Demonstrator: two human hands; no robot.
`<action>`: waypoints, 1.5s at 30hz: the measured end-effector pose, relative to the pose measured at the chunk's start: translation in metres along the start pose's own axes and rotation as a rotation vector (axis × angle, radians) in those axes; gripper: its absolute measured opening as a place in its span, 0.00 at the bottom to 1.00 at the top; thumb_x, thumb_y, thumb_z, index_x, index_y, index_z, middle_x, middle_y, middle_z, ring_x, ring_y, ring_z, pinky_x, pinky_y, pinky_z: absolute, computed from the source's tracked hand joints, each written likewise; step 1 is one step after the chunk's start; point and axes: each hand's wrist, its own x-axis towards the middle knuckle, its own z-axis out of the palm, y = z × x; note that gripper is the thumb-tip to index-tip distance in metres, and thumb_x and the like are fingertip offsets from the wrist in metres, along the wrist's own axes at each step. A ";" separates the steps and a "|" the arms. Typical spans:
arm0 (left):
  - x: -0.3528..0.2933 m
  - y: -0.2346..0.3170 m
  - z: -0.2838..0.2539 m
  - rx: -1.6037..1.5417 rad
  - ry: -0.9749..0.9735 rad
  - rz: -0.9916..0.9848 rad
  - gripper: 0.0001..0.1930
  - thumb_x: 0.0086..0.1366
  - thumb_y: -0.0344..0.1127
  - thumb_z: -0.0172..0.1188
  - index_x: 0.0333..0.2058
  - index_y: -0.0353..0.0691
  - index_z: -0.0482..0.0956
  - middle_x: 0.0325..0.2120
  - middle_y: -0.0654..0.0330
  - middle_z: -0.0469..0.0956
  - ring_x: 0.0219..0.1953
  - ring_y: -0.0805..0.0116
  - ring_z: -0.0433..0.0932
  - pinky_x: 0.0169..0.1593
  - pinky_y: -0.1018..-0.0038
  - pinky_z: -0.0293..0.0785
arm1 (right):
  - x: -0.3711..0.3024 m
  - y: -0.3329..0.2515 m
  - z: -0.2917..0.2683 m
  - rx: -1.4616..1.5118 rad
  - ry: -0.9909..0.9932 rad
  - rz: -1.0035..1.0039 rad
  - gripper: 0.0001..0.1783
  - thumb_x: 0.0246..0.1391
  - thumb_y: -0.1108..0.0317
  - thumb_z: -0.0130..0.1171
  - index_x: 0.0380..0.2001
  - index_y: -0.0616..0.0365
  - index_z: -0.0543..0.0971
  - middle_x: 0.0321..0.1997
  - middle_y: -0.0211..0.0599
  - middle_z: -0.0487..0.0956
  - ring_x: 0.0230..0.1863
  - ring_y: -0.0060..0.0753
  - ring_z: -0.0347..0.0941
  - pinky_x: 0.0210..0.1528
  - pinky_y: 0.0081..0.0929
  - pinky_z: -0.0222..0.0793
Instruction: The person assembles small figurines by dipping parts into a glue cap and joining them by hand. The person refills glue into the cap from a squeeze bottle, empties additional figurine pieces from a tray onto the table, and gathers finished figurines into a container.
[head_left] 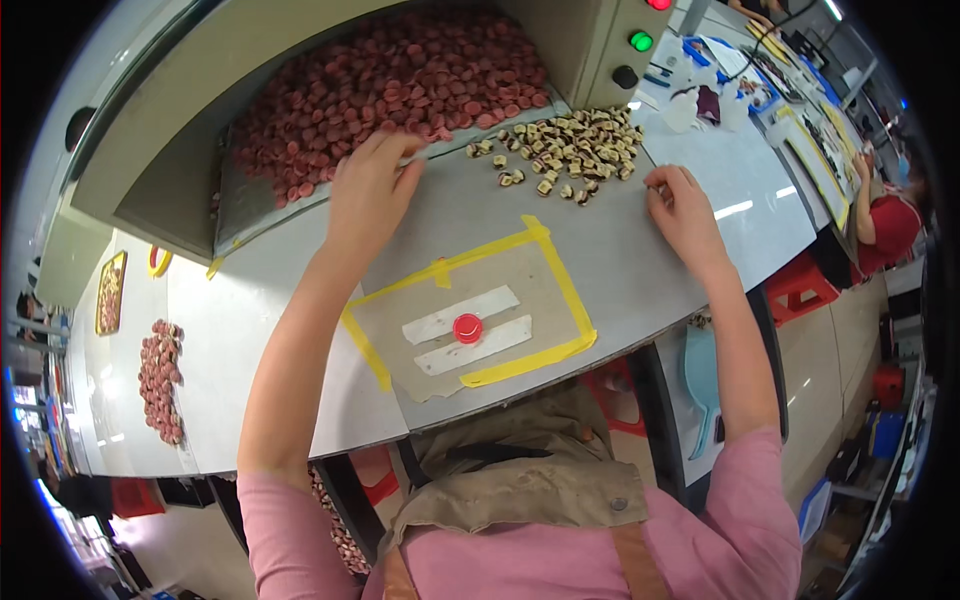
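Observation:
My left hand (375,190) is at the front edge of a heap of dull pink-red round pieces (400,75), its bent fingers over the edge and its thumb apart; nothing shows in it. My right hand (688,218) hovers just right of a pile of small cream-and-dark pieces (575,150). Its fingers are curled toward the thumb, and whatever they may hold is hidden. Between my forearms, a bright red round piece (467,328) sits on a cardboard sheet (530,270) edged with yellow tape, between two whitish strips (460,314).
The pink-red heap lies inside a beige machine housing (150,190) with lit buttons (641,41). Farther left are a small cluster of similar pieces (160,380), a yellow-rimmed tray (111,292) and a yellow ring-shaped item (159,261). A co-worker (885,215) sits at the right.

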 end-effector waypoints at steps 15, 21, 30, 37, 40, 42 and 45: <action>-0.012 -0.018 0.000 -0.062 0.098 0.072 0.08 0.59 0.30 0.59 0.38 0.41 0.77 0.34 0.58 0.75 0.35 0.65 0.79 0.38 0.72 0.74 | -0.058 -0.086 0.037 0.372 -0.189 -0.270 0.07 0.48 0.78 0.56 0.33 0.62 0.74 0.38 0.39 0.74 0.42 0.41 0.71 0.44 0.30 0.68; -0.098 0.018 -0.063 -0.724 -0.026 -0.699 0.12 0.63 0.34 0.59 0.42 0.33 0.73 0.41 0.59 0.74 0.40 0.73 0.77 0.45 0.80 0.70 | -0.070 -0.073 0.036 0.300 -0.135 -0.282 0.08 0.48 0.79 0.56 0.33 0.63 0.73 0.37 0.39 0.74 0.41 0.39 0.72 0.43 0.29 0.68; -0.160 0.071 -0.062 -1.309 0.126 -0.916 0.20 0.62 0.27 0.57 0.54 0.35 0.70 0.37 0.68 0.71 0.37 0.79 0.68 0.45 0.81 0.66 | -0.071 -0.103 0.051 0.379 -0.159 -0.268 0.08 0.48 0.80 0.58 0.33 0.61 0.75 0.39 0.39 0.75 0.40 0.37 0.73 0.42 0.27 0.70; -0.164 0.087 -0.046 -1.409 0.160 -0.961 0.19 0.64 0.29 0.56 0.53 0.35 0.71 0.42 0.66 0.73 0.44 0.79 0.71 0.46 0.82 0.67 | -0.073 -0.102 0.046 0.252 -0.182 -0.382 0.08 0.48 0.79 0.58 0.35 0.61 0.76 0.40 0.39 0.75 0.42 0.38 0.73 0.43 0.28 0.70; -0.165 0.092 -0.040 -1.333 0.122 -0.889 0.18 0.65 0.30 0.56 0.53 0.34 0.71 0.42 0.65 0.73 0.43 0.78 0.72 0.46 0.81 0.68 | -0.071 -0.111 0.037 0.260 -0.171 -0.325 0.09 0.49 0.77 0.58 0.36 0.60 0.77 0.40 0.39 0.75 0.42 0.38 0.73 0.43 0.28 0.70; -0.166 0.096 -0.038 -1.324 0.119 -0.883 0.18 0.65 0.30 0.56 0.53 0.34 0.71 0.41 0.65 0.73 0.42 0.78 0.72 0.47 0.81 0.68 | -0.066 -0.115 0.036 0.192 -0.199 -0.316 0.09 0.50 0.76 0.57 0.38 0.59 0.78 0.39 0.39 0.75 0.41 0.39 0.73 0.43 0.28 0.69; -0.174 0.094 -0.033 -1.324 0.079 -0.730 0.19 0.64 0.26 0.56 0.53 0.33 0.69 0.41 0.65 0.73 0.44 0.77 0.72 0.51 0.79 0.68 | -0.057 -0.110 0.036 0.132 -0.334 -0.369 0.11 0.51 0.75 0.57 0.40 0.59 0.78 0.38 0.39 0.74 0.41 0.38 0.73 0.43 0.28 0.69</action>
